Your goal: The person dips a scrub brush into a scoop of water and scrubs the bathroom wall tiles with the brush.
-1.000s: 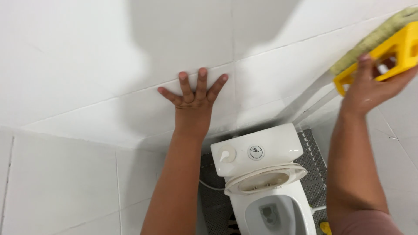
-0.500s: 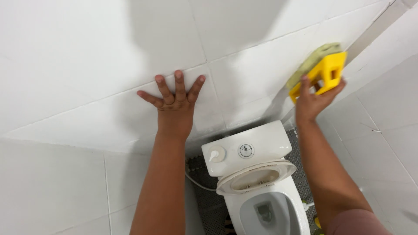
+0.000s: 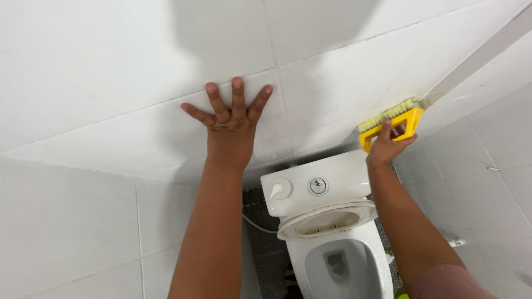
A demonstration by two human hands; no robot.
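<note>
While the left hand lies flat against the white tiled wall, fingers spread wide and holding nothing, the right hand is wrapped around the handle of a yellow scrubbing brush. Brush: pale bristles turned up against the wall, body below them, long axis running low at the left to higher at the right, roughly in line with the grey corner joint that climbs away from its right end. Position: low on the wall, just above the right rear corner of the toilet tank, well apart from the left hand, which sits higher and further left on the same tile course. Right fingers: closed through the handle loop, index finger visible over the yellow bar; the thumb is hidden, so how firm the grip is cannot be told. Toilet bowl: below the tank, seat up, between both forearms. Floor mat: dark, textured, beside the bowl.
</note>
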